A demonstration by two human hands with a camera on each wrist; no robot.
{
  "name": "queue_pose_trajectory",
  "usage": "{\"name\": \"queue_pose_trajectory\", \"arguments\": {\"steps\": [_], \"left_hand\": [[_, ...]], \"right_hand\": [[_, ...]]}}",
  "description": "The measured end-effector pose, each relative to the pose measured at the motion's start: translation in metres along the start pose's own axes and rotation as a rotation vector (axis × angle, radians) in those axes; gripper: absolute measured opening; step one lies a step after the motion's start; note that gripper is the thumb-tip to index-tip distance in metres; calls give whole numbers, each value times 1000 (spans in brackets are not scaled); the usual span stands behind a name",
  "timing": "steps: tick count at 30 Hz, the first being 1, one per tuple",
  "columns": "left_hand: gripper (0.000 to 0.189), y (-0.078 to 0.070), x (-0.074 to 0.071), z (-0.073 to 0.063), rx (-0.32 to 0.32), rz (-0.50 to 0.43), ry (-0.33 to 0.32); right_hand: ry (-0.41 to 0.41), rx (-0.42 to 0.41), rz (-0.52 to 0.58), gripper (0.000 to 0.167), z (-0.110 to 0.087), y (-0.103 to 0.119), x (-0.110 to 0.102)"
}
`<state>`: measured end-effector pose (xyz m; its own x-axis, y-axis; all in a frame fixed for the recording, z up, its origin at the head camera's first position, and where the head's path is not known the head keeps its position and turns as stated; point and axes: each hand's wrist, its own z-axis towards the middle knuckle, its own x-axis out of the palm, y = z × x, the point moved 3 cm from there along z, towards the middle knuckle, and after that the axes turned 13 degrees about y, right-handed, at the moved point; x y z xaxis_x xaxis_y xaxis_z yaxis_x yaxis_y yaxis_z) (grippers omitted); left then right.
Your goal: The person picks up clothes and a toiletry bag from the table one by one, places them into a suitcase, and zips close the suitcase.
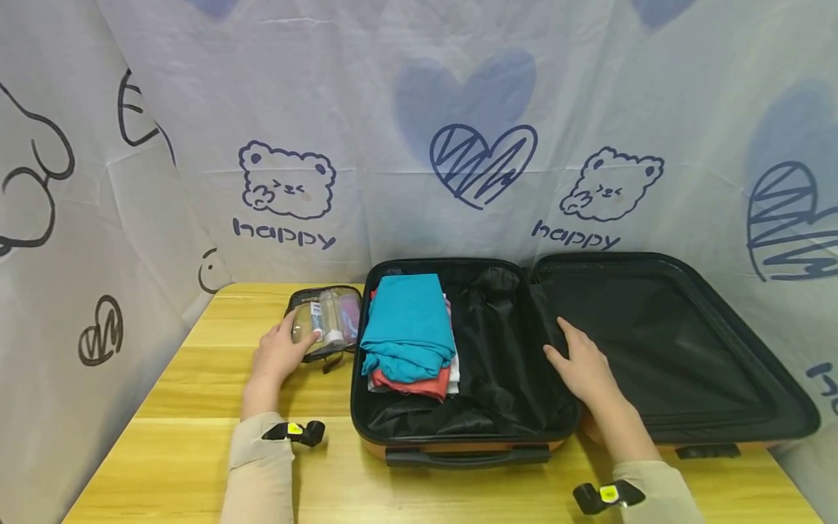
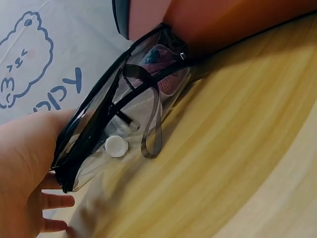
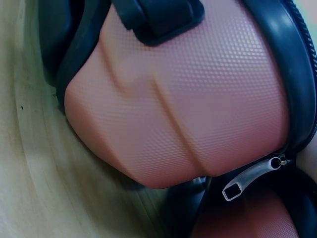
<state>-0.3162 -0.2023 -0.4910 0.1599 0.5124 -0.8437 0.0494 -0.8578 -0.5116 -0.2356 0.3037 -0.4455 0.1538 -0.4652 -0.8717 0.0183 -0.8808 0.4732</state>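
My left hand (image 1: 278,353) grips the left end of a clear toiletry pouch (image 2: 141,106) with black trim, thumb across its top. The pouch lies beside an open suitcase (image 1: 468,439). Through the plastic show a bottle with a white cap (image 2: 117,146) and a pinkish-purple item (image 1: 350,316). A dark wrist strap (image 2: 152,144) hangs from the pouch's side. With thumb and fingers spread, my right hand (image 1: 585,366) is at the suitcase's middle edge, where the two halves meet; it holds nothing. In the right wrist view only the orange-pink shell (image 3: 198,99) and a zipper pull (image 3: 250,179) show.
Folded clothes, a blue garment (image 1: 409,324) on top of a red one (image 1: 419,384), fill the left side of the suitcase's base. Its black-lined lid (image 1: 661,342) lies opened out to the right. A printed cloth (image 1: 380,182) hangs behind the wooden table (image 1: 183,393).
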Motion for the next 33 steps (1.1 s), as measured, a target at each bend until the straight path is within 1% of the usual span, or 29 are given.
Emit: {"name": "queue_pose_trajectory", "arguments": {"steps": [6, 12, 16, 23, 28, 33], "left_hand": [[80, 2, 3, 3, 9, 7, 18], [80, 0, 3, 2, 28, 15, 7], [77, -3, 3, 2, 48, 29, -14], [72, -8, 2, 0, 79, 63, -80], [72, -11, 1, -2, 90, 92, -102], [71, -14, -3, -5, 106, 110, -131]], "right_hand": [[2, -1, -5, 69, 1, 0, -1], [6, -1, 6, 70, 1, -2, -1], [4, 1, 14, 69, 2, -4, -1], [11, 10, 12, 70, 1, -3, 0], [12, 10, 11, 70, 1, -2, 0], [-11, -3, 25, 71, 1, -2, 1]]}}
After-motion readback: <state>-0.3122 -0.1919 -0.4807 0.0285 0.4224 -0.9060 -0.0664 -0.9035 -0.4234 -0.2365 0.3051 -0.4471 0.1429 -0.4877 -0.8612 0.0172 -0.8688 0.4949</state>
